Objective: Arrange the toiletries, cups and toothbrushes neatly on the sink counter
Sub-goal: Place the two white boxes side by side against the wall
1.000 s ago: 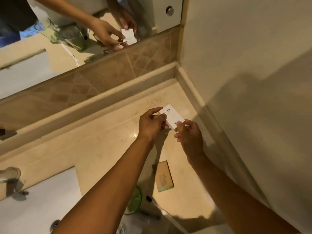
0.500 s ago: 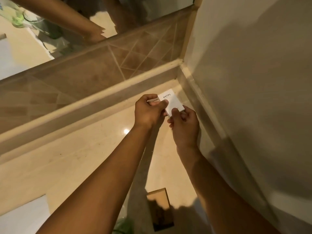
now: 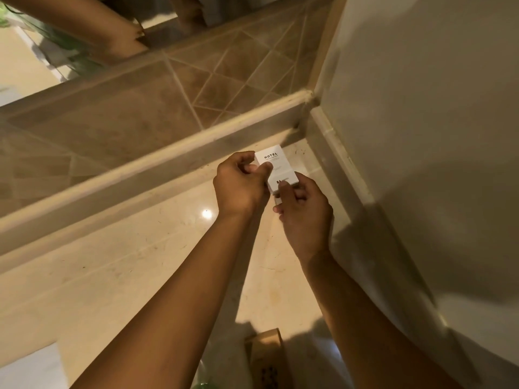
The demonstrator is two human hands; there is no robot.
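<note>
A small white box (image 3: 276, 167) printed "HOTEL" is held by both hands close to the back right corner of the beige marble counter (image 3: 118, 276). My left hand (image 3: 238, 186) pinches its left edge with thumb and fingers. My right hand (image 3: 304, 211) grips its near end from below, thumb on top. I cannot tell whether the box touches the counter. A brown cardboard packet (image 3: 266, 357) lies flat on the counter near the bottom edge, between my forearms. A sliver of green cup (image 3: 203, 384) shows at the very bottom.
A raised ledge (image 3: 140, 164) and tiled backsplash (image 3: 168, 94) run along the back, with the mirror (image 3: 42, 37) above. The plain wall (image 3: 421, 136) closes the right side. The white sink basin (image 3: 25, 366) shows at the lower left.
Both hands have carried the white box away from me toward the back right corner. The view has shifted with them, so the brown packet and green cup now sit at the bottom edge.
</note>
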